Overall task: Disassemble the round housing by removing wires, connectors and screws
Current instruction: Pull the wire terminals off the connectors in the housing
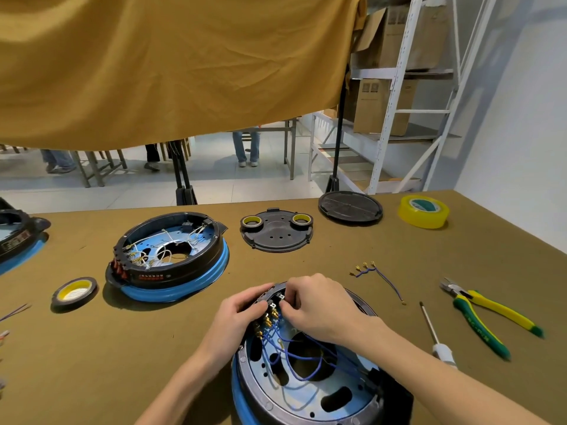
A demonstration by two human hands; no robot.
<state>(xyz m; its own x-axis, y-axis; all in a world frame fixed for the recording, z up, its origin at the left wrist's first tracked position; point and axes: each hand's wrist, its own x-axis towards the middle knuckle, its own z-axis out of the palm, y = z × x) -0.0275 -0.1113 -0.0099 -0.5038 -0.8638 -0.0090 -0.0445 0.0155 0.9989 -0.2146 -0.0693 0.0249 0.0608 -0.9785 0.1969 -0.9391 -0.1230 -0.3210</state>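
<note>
Blue wires [294, 348] loop across the open housing [306, 391], which lies at the near edge of the table [399, 256] right under the person's arms. The left hand [237, 311] curls over the housing's far-left rim and grips it there, steadying the black switch block. The right hand [319, 305] reaches in from the other side, its fingertips bunched narrow on something at the brass connectors [270, 315]; which connector or wire they pinch cannot be told.

To do this well, the pull should probably go straight along the blade, with a slight wiggle and the grip on the brass sleeve, not on the wire, while the left hand keeps the rim from lifting. If one sticks, the pliers [487, 314] and screwdriver [435, 332] lie close by on the right.

The housing is a round black plastic ring on a glossy blue base, with a shiny metal plate inside pierced by slots and one large hole. The wires are thin and limp. A freed bundle [377, 274] with brass ends rests on the matte olive tabletop. A second housing [171, 259] sits further back.
</note>
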